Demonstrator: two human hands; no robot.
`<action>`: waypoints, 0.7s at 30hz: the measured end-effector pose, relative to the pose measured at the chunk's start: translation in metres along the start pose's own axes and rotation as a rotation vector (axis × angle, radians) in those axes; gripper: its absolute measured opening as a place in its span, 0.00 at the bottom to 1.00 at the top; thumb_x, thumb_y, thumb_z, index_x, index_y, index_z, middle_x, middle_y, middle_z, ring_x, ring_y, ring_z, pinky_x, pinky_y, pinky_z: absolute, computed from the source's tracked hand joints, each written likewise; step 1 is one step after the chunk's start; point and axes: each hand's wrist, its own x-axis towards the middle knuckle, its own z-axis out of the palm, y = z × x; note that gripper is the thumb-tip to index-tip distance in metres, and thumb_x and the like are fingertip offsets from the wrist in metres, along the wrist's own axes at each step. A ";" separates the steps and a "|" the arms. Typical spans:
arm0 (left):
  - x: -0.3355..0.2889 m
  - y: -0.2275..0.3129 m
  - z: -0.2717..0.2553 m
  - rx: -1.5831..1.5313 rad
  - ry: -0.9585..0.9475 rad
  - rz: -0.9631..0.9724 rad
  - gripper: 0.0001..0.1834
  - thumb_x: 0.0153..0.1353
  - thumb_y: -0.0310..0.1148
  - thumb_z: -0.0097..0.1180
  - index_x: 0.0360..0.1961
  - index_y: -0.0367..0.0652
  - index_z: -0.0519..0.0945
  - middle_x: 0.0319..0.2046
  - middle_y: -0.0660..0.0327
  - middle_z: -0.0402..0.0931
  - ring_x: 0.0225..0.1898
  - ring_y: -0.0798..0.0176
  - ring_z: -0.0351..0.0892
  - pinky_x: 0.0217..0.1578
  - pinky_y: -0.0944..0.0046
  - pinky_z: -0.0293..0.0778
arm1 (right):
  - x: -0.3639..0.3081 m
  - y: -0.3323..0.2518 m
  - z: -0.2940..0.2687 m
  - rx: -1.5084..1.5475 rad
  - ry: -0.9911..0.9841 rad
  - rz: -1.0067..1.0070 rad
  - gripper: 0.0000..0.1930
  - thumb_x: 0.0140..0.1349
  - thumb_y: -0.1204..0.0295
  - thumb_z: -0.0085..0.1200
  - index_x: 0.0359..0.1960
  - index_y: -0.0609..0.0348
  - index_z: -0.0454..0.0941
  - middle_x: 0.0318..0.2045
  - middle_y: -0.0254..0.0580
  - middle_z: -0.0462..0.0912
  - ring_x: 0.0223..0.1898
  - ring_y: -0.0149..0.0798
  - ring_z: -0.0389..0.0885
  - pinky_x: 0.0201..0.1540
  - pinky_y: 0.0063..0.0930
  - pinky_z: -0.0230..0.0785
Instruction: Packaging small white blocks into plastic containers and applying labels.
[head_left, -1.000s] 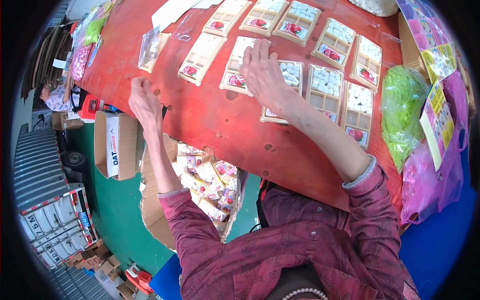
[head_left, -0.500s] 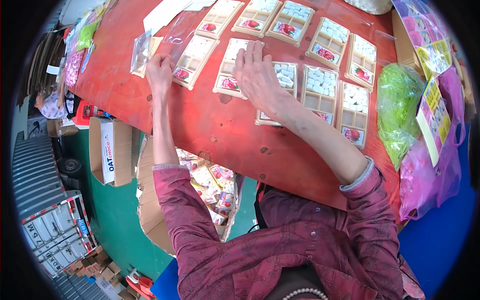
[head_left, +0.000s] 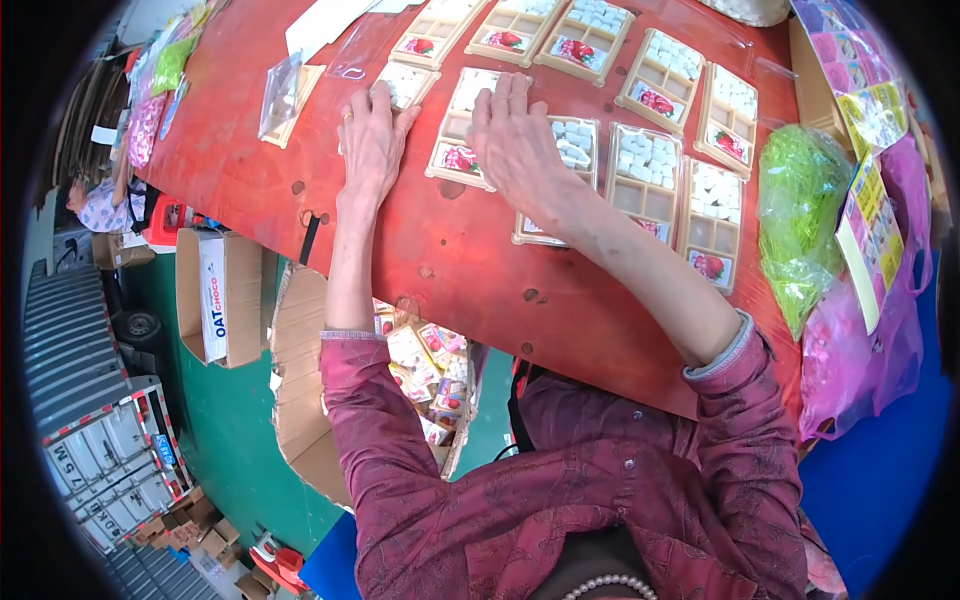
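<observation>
My left hand [head_left: 372, 145] lies with its fingers stretched out and a ring on one finger. It covers most of a beige compartment tray [head_left: 405, 84], whose far end with white pieces shows past the fingertips. My right hand [head_left: 518, 140] is laid flat, fingers extended, over the right side of another compartment tray [head_left: 449, 128]. That tray holds white pieces at the far end and a small strawberry-printed packet [head_left: 461, 160] at the near end. Beside my right hand is a tray of white cubes [head_left: 574, 142], partly hidden by my wrist.
Several similar trays [head_left: 640, 165] cover the red table [head_left: 480, 260]. A tray with a clear lid [head_left: 282, 95] lies at the left, near white paper [head_left: 325, 25]. Bagged green shreds [head_left: 800, 210] and a pink bag [head_left: 860, 345] sit right. An open carton [head_left: 300, 400] holds small packets below.
My left hand has moved right, from beside the lidded tray onto the neighbouring tray, and its fingers have spread. My right hand has stayed almost in place. A black strip now shows at the table edge.
</observation>
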 end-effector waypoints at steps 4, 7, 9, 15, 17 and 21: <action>-0.007 0.004 -0.002 0.051 -0.035 0.014 0.27 0.60 0.43 0.51 0.55 0.38 0.65 0.46 0.44 0.65 0.46 0.41 0.67 0.42 0.45 0.65 | 0.000 0.001 0.001 -0.021 0.008 -0.005 0.24 0.63 0.61 0.43 0.51 0.75 0.66 0.50 0.71 0.68 0.54 0.58 0.68 0.42 0.39 0.72; -0.020 0.007 -0.010 0.116 -0.046 0.025 0.25 0.61 0.41 0.49 0.57 0.40 0.64 0.49 0.44 0.63 0.49 0.42 0.65 0.45 0.45 0.63 | 0.000 0.001 0.001 -0.016 0.004 0.002 0.24 0.63 0.61 0.43 0.50 0.75 0.66 0.50 0.71 0.68 0.54 0.58 0.68 0.42 0.40 0.72; -0.031 0.003 -0.012 0.076 -0.046 -0.025 0.26 0.61 0.41 0.48 0.58 0.41 0.63 0.52 0.44 0.61 0.52 0.42 0.62 0.48 0.44 0.60 | 0.000 0.001 0.001 -0.012 0.004 0.003 0.24 0.63 0.61 0.43 0.50 0.75 0.66 0.50 0.71 0.68 0.54 0.59 0.68 0.42 0.40 0.72; -0.032 -0.019 -0.011 -0.025 -0.003 -0.022 0.27 0.61 0.41 0.49 0.59 0.42 0.62 0.53 0.43 0.59 0.54 0.42 0.59 0.51 0.44 0.58 | 0.001 0.001 0.000 0.000 -0.002 -0.007 0.24 0.64 0.62 0.43 0.51 0.75 0.66 0.50 0.71 0.68 0.54 0.59 0.68 0.41 0.40 0.72; -0.021 -0.033 -0.013 -0.086 0.046 0.006 0.27 0.61 0.40 0.49 0.59 0.42 0.62 0.54 0.42 0.59 0.55 0.42 0.59 0.52 0.45 0.58 | 0.001 0.001 0.000 -0.019 -0.023 -0.024 0.24 0.64 0.62 0.42 0.51 0.75 0.66 0.50 0.71 0.69 0.54 0.60 0.68 0.41 0.40 0.72; 0.032 -0.034 -0.020 -0.224 0.094 0.034 0.16 0.59 0.34 0.49 0.45 0.36 0.73 0.45 0.43 0.68 0.47 0.41 0.66 0.47 0.50 0.63 | 0.000 0.006 -0.001 -0.057 -0.026 -0.034 0.24 0.64 0.62 0.42 0.51 0.75 0.66 0.50 0.71 0.69 0.54 0.60 0.68 0.41 0.40 0.73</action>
